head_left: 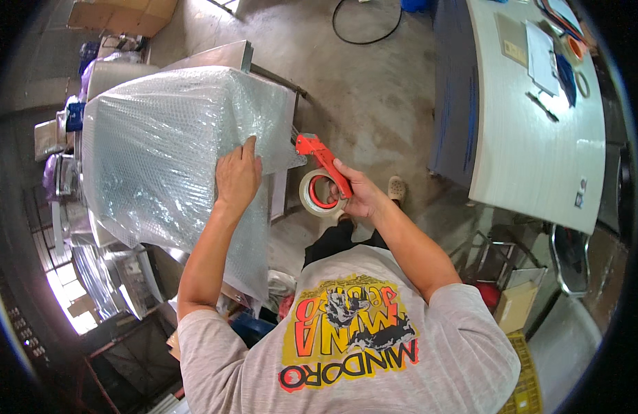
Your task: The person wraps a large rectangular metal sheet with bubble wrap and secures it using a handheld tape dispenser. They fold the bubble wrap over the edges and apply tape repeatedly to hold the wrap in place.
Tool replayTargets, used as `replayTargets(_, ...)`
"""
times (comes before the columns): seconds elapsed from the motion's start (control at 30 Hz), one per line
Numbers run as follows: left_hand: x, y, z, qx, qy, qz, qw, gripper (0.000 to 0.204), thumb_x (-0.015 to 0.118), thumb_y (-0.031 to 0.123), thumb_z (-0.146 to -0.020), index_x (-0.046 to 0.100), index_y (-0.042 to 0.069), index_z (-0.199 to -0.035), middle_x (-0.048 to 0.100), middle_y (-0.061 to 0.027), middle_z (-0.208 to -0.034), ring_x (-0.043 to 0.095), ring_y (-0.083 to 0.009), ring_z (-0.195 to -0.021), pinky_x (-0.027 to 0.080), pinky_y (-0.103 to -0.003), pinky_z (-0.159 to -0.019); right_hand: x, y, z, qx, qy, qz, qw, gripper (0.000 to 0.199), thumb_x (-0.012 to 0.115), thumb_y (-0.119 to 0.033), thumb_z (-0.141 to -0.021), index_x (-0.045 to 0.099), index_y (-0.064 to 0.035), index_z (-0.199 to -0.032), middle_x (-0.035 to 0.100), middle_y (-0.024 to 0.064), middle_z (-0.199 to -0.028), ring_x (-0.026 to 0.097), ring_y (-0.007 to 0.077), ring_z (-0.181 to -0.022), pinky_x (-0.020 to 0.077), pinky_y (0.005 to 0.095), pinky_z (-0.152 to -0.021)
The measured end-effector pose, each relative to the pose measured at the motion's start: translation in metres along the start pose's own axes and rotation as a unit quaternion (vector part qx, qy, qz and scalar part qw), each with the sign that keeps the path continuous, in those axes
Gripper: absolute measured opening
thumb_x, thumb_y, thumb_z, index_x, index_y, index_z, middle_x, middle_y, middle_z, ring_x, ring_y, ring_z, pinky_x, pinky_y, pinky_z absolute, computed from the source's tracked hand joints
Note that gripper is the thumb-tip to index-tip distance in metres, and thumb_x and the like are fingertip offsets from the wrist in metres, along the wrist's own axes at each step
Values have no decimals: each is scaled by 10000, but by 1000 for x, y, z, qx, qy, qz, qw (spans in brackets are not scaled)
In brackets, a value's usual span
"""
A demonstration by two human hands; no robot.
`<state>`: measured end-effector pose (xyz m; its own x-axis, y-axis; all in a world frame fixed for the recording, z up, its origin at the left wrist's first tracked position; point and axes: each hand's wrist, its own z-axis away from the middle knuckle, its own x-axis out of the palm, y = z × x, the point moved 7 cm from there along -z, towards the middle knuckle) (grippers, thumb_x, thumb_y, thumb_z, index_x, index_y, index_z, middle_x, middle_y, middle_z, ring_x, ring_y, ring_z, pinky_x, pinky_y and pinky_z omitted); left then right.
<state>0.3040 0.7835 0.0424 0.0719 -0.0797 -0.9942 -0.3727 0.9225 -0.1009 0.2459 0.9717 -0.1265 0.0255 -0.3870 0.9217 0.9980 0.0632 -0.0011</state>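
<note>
A large sheet of bubble wrap (153, 145) covers a big boxy item on my left and hangs down over its near side. My left hand (238, 176) presses on the wrap near its right edge, fingers stretched out. In my right hand (359, 193) is a red tape dispenser (326, 162), gripped by its handle. A roll of clear tape (306, 200) is mounted on the dispenser. The dispenser's head points up and left, close to the overhanging edge of the wrap. What lies under the bubble wrap is hard to make out.
A pale desk (533, 152) with a clipboard (542, 58), a pen and tape rolls stands at the right. A cardboard box (126, 15) sits at the far left. A black cable (366, 41) lies on the concrete floor. A metal-framed chair (505, 259) is at lower right.
</note>
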Motion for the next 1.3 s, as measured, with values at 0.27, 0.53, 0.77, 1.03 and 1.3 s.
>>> replayTargets(0.27, 10, 9, -9, 74, -15, 78, 994, 412, 660, 135, -901, 610, 31, -1296, 664, -233, -969, 638, -433, -923, 500, -526, -836, -5, 24, -11, -105, 45, 10, 993, 368, 687, -510, -940, 688, -145, -987, 671, -17, -774, 626, 111, -661, 515, 297, -662)
replayTargets(0.53, 10, -9, -6, 29, 110, 229, 967, 187, 618, 86, -918, 655, 33, -1094, 602, -211, -1159, 597, -416, -1041, 490, -502, -907, 12, 37, -11, -129, 128, -13, 983, 340, 644, -472, -979, 698, -142, -1039, 655, -7, -642, 618, 124, -573, 511, 339, -641)
replayTargets(0.77, -24, -33, 6, 129, 13, -33, 991, 270, 664, 86, -865, 660, 100, -1135, 595, -136, -1147, 548, -347, -1157, 422, -519, -1004, 25, 53, -15, -128, 17, -39, 991, 380, 671, -500, -954, 679, -121, -976, 635, 5, -751, 584, 141, -656, 501, 319, -667)
replayTargets(1.03, -19, -51, -1, 177, 73, 7, 981, 474, 646, 107, -864, 609, 191, -1329, 448, -106, -1442, 362, -375, -1388, 258, -712, -1060, 48, 127, -38, -79, 30, -46, 995, 383, 662, -514, -955, 672, -131, -965, 608, -1, -724, 554, 146, -644, 490, 319, -658)
replayTargets(1.3, 15, -47, 19, 253, -20, -203, 946, 824, 591, 32, -866, 330, 369, -1571, 188, 10, -1686, 114, -363, -1556, 173, -880, -1035, 63, 249, -43, -121, -13, -57, 991, 441, 635, -545, -960, 673, -108, -1004, 644, 2, -724, 613, 117, -630, 508, 304, -639)
